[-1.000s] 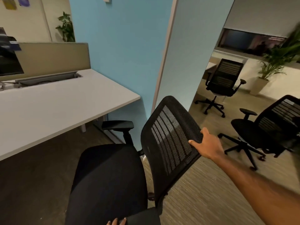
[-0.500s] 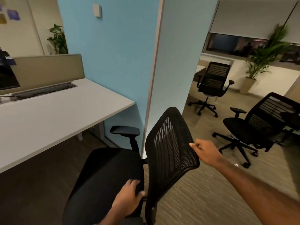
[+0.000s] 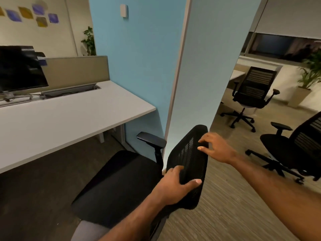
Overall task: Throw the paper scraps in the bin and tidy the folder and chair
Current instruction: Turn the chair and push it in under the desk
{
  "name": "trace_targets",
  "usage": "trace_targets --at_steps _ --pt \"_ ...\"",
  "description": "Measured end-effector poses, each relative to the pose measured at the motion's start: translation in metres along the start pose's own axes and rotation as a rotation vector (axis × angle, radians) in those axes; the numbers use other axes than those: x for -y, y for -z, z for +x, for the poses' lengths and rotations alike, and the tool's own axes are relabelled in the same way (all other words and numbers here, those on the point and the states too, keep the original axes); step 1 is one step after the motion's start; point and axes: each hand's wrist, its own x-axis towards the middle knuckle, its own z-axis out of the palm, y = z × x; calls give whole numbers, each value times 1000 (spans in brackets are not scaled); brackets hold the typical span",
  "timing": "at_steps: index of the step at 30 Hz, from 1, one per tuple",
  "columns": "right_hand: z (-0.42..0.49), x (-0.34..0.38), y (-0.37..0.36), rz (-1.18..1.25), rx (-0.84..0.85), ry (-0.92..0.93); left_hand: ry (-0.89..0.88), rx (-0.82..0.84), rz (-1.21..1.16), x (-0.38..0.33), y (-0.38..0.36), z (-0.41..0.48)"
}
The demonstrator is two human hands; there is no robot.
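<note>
A black office chair point(image 3: 121, 185) with a mesh backrest point(image 3: 189, 153) stands in front of me, its seat facing the white desk point(image 3: 69, 115). My left hand point(image 3: 173, 186) grips the near edge of the backrest, thumb over the rim. My right hand point(image 3: 215, 148) holds the far upper edge of the backrest, fingers curled over it. One armrest point(image 3: 151, 140) shows beside the blue wall. No paper scraps, folder or bin are in view.
A blue partition wall point(image 3: 196, 66) stands right behind the chair. A dark monitor point(image 3: 19, 70) sits at the desk's back left. Two other black chairs point(image 3: 251, 91) point(image 3: 298, 148) stand on the carpet to the right, with a potted plant point(image 3: 311, 73) beyond.
My left hand rose from the seat area and took hold of the backrest's near edge. The chair has turned, so the backrest is now seen edge-on. My right hand shifted along the top rim.
</note>
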Motion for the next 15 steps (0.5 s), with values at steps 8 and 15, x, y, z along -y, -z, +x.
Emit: trace_targets --at_steps 8,15 --pt "31 -33 -24 -95 304 116 195 59 139 -19 -35 5" --pt "39 -39 -32 -41 274 196 201 38 216 -28 -36 -6"
